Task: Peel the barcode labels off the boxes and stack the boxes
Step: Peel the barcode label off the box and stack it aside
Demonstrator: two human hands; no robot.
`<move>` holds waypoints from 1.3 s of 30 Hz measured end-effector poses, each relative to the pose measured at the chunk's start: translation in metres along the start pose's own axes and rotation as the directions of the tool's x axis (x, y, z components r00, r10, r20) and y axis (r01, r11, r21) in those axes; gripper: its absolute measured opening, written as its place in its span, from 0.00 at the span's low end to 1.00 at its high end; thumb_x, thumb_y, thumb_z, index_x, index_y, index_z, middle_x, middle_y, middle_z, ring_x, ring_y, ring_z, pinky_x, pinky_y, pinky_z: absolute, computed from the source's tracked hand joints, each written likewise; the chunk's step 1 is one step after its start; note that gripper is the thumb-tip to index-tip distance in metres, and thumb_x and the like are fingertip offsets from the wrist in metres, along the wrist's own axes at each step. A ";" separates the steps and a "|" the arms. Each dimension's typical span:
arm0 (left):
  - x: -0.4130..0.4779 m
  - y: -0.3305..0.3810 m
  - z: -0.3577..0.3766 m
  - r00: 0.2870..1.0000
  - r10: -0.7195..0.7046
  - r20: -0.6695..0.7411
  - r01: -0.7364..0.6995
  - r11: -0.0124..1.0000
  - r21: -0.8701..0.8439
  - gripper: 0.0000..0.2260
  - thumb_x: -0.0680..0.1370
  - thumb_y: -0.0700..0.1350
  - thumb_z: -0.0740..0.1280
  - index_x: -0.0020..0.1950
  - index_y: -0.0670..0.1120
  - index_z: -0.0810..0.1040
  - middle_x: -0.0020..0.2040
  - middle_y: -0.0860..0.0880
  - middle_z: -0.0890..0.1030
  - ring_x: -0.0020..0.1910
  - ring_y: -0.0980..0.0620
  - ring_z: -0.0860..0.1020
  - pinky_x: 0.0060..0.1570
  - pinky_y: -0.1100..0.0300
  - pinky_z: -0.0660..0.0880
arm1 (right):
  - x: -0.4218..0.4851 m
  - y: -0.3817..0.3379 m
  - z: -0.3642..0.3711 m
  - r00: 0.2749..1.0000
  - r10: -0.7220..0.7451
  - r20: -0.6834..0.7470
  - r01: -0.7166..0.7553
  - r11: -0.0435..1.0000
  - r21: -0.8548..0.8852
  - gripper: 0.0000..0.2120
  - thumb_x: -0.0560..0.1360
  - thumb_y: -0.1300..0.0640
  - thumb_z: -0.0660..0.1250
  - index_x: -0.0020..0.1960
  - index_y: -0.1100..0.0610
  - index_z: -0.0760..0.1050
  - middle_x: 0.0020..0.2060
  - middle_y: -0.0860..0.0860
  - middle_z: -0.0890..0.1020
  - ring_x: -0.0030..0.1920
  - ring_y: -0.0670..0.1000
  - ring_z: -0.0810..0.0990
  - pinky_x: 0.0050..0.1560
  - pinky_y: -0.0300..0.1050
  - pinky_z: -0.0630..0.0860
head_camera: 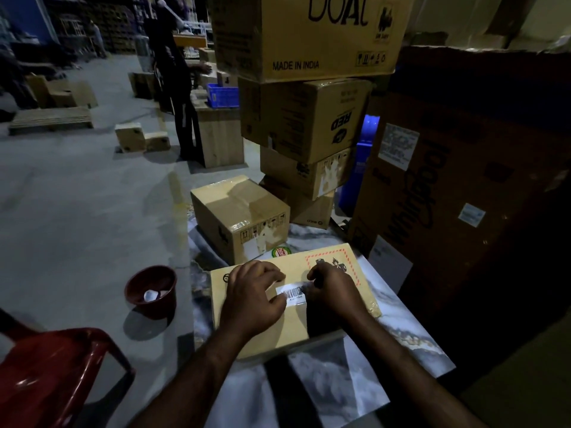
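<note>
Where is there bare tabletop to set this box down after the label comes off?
Bare marble tabletop lies between the flat box and the near edge, and a narrower strip runs along its right side toward the Whirlpool carton. Behind it is crowded: the taped box and the carton stack sit close.

We see a tan box (278, 329) with a red dashed frame, a white barcode label (292, 293) striped black, a grey-white marbled tabletop (324, 381), a dark red bucket (151, 291), a glossy red chair (52, 366), a blue crate (223, 94)
</note>
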State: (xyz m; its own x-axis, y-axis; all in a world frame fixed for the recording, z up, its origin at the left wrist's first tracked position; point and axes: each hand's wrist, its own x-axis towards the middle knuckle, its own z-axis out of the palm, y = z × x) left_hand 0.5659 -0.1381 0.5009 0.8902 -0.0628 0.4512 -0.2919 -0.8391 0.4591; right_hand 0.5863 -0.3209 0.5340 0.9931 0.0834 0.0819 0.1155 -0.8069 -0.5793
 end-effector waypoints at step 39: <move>0.013 0.016 -0.015 0.972 0.018 0.233 -0.027 0.999 0.038 0.12 0.72 0.62 0.62 0.44 0.56 0.78 0.46 0.59 0.76 0.57 0.56 0.71 0.65 0.53 0.60 | -0.007 0.023 -0.012 0.996 -0.002 0.089 -0.017 0.976 0.217 0.04 0.71 0.58 0.74 0.44 0.50 0.83 0.38 0.45 0.84 0.39 0.42 0.78 0.37 0.28 0.67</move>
State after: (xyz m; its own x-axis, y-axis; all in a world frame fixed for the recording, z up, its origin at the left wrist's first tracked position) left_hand 0.5676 -0.1448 0.5257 0.9418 -0.2018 0.2688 -0.3027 -0.8570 0.4170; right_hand 0.5820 -0.3470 0.5304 0.9905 0.1370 0.0109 0.0998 -0.6620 -0.7428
